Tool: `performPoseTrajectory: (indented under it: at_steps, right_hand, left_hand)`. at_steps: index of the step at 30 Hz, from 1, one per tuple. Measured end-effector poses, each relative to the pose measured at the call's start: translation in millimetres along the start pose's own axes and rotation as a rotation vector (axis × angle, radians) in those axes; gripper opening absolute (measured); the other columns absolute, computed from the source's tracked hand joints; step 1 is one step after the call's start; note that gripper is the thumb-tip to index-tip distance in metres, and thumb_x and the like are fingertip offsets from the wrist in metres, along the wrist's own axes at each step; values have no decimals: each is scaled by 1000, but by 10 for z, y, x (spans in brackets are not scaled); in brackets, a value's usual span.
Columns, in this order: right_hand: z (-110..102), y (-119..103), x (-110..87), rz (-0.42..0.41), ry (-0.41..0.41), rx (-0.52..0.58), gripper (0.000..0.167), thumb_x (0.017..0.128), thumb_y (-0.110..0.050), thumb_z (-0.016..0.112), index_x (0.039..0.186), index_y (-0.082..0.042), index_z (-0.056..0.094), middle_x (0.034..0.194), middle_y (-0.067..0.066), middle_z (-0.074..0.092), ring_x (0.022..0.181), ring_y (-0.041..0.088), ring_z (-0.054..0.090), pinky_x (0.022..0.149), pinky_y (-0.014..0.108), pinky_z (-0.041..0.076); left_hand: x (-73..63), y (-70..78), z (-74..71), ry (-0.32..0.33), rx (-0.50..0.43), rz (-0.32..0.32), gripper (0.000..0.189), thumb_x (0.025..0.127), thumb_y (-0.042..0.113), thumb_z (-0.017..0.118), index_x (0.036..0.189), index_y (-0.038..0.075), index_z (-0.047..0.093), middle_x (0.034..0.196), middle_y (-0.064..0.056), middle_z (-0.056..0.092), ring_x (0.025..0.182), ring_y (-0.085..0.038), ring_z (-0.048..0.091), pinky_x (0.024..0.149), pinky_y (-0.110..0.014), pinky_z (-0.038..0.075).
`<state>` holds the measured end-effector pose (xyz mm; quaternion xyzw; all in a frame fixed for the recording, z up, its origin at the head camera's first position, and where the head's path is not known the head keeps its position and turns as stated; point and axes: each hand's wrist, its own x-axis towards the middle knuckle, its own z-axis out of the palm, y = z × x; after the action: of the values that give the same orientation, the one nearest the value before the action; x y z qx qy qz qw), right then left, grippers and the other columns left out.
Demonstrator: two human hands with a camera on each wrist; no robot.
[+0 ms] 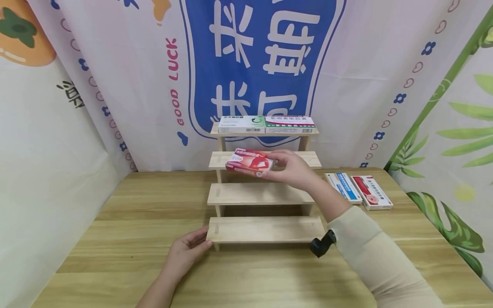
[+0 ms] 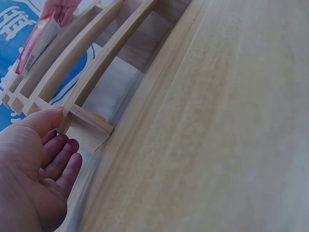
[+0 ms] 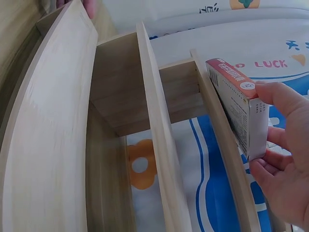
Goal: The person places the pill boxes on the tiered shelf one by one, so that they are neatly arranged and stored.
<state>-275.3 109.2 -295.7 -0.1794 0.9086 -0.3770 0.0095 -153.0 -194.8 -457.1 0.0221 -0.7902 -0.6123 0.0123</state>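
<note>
My right hand (image 1: 292, 170) grips a red-and-white medicine box (image 1: 248, 162) by its right end, thumb on the near side. It holds the box, slightly tilted, at the second board from the top of a stepped wooden display rack (image 1: 265, 229). The right wrist view shows the white printed face of the box (image 3: 234, 104) close to a board edge; whether they touch I cannot tell. My left hand (image 1: 187, 251) pinches the left end of the lowest board, with the thumb (image 2: 46, 120) on it and the other fingers curled beneath.
On the top board lie a white-and-green box (image 1: 241, 124) and a white-and-magenta box (image 1: 289, 124). Right of the rack, a blue-and-white box (image 1: 344, 187) and a red-and-white box (image 1: 371, 192) lie on the wooden table (image 1: 154, 205). A printed cloth (image 1: 146, 85) hangs behind.
</note>
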Motion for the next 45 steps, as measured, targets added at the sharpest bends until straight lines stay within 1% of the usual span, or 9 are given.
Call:
performPoseTrajectory:
  at_steps: [5, 8, 11, 14, 18, 25, 32, 40, 45]
  right_hand:
    - [40, 0, 61, -5, -18, -4, 72, 80, -45, 77, 142, -17, 53, 151, 9, 44, 135, 33, 47, 112, 51, 42]
    - [45, 12, 84, -9, -22, -21, 72, 81, -46, 76, 143, -19, 51, 154, 9, 41, 139, 33, 43, 114, 54, 39]
    - [50, 32, 98, 1, 4, -36, 70, 81, -47, 76, 142, -20, 52, 152, 9, 43, 137, 32, 44, 113, 56, 39]
    - [58, 61, 109, 20, 49, -45, 67, 82, -46, 75, 139, -18, 54, 146, 10, 48, 131, 31, 47, 110, 54, 41]
    - [90, 83, 130, 58, 82, -16, 62, 85, -45, 72, 138, -15, 56, 143, 9, 52, 129, 28, 50, 111, 49, 43]
    - [197, 70, 171, 108, 110, 63, 57, 88, -43, 70, 137, -17, 57, 144, 7, 55, 135, 27, 49, 114, 44, 42]
    - [246, 42, 179, 110, 120, 99, 58, 88, -44, 70, 139, -18, 56, 144, 7, 55, 135, 27, 49, 112, 43, 44]
    - [176, 101, 115, 98, 122, 103, 62, 87, -49, 69, 142, -24, 52, 149, 2, 50, 138, 27, 46, 114, 47, 41]
    - [31, 225, -33, 53, 151, 121, 60, 90, -42, 69, 142, -20, 50, 149, 5, 49, 134, 30, 50, 110, 47, 46]
  left_hand:
    - [-7, 5, 6, -9, 4, 1, 46, 85, 13, 75, 127, 0, 61, 132, -17, 63, 119, -29, 63, 93, -23, 56]
    - [-3, -5, 10, -8, 5, -7, 46, 85, 14, 76, 127, 1, 62, 132, -16, 63, 119, -30, 63, 94, -24, 56]
    - [0, -12, 14, -8, 12, -5, 46, 85, 15, 76, 127, 1, 62, 132, -15, 63, 119, -30, 63, 94, -25, 56]
    - [4, -16, 16, -11, 14, 2, 47, 85, 15, 76, 127, 1, 62, 132, -16, 63, 120, -31, 62, 95, -25, 56]
    - [3, -17, 13, -15, 3, 3, 48, 85, 16, 76, 127, 0, 61, 133, -16, 62, 121, -32, 62, 95, -25, 56]
    - [-6, -23, 10, -18, 10, 4, 47, 85, 17, 76, 127, 1, 61, 133, -16, 62, 121, -31, 62, 95, -26, 56]
    - [-17, -17, 9, -28, 13, 4, 48, 86, 19, 75, 128, 1, 61, 134, -15, 61, 122, -31, 61, 95, -26, 56]
    - [6, -28, 9, -15, 7, 7, 47, 85, 15, 76, 127, 0, 61, 133, -15, 62, 120, -31, 62, 95, -25, 56]
    - [13, -34, -2, -15, 0, 17, 47, 85, 15, 76, 127, -1, 61, 133, -16, 62, 119, -30, 63, 95, -25, 56]
